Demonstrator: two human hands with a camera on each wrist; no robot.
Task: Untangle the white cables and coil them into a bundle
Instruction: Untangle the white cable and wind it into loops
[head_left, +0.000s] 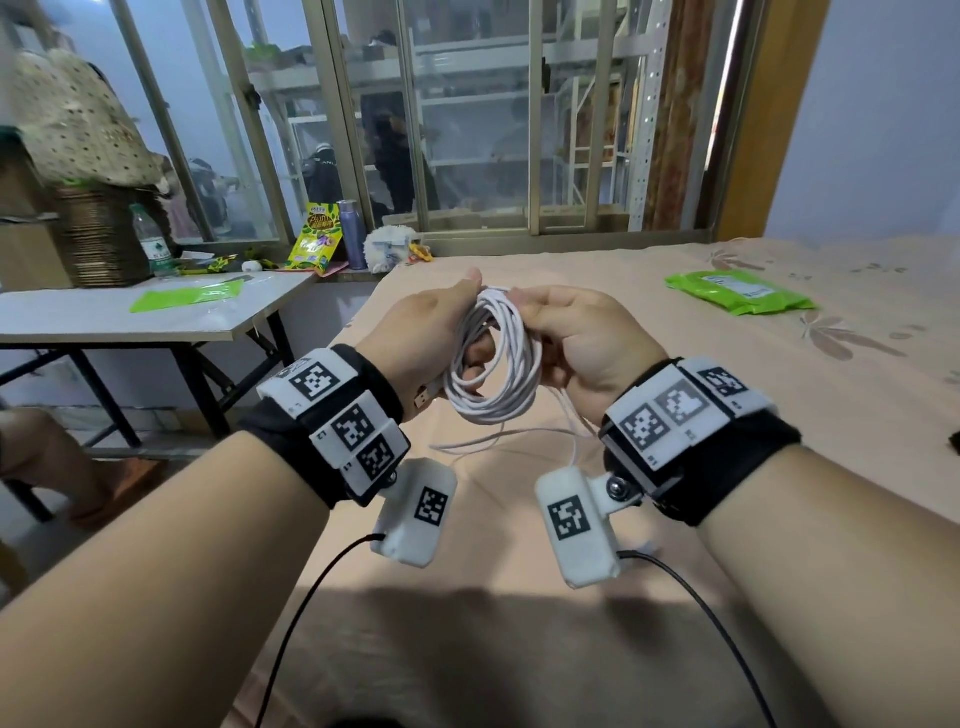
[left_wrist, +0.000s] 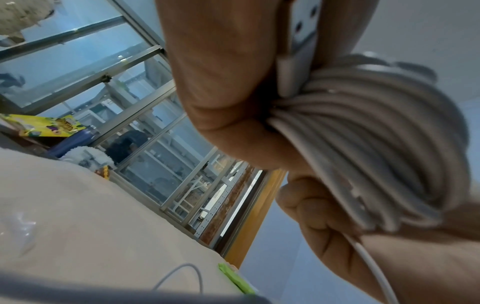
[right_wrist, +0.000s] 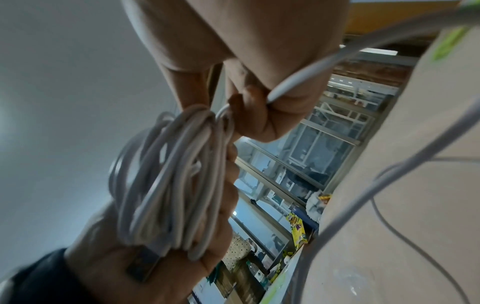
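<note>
Head view: both hands raised above the bed (head_left: 675, 415), left hand (head_left: 415, 338) gripping the left side of a coil of white cables (head_left: 493, 364), thumb up over the top of the loops, other fingers curled through the middle; right hand (head_left: 587, 338) pinching the top right of the coil, fingers curled around the strands; a plug end (head_left: 425, 397) sticks out below the left palm; loose cable tail (head_left: 519, 441) drops from the coil down onto the bed between the wrists; green packet (head_left: 737, 293) lies on the bed far right, well apart from the hands; counter (head_left: 130, 317) off to the left with a green sheet (head_left: 187, 299) on it, yellow snack bag (head_left: 314, 236) and purple bottle (head_left: 353, 234) near the window. Left wrist view: left hand fingers (left_wrist: 233, 72) wrapped tight on the bunched loops (left_wrist: 363, 144), white plug (left_wrist: 291, 78) pressed between hand and loops, right hand fingers (left_wrist: 311, 205) curled on the far end of the bundle, one strand (left_wrist: 369, 263) running out below. Right wrist view: right hand fingers (right_wrist: 272, 102) pinching a single strand (right_wrist: 311, 67) just beside the coil (right_wrist: 176, 174), left palm (right_wrist: 155, 267) under the loops with the plug (right_wrist: 142, 265) against it, slack cable (right_wrist: 363, 195) looping over the bed
</note>
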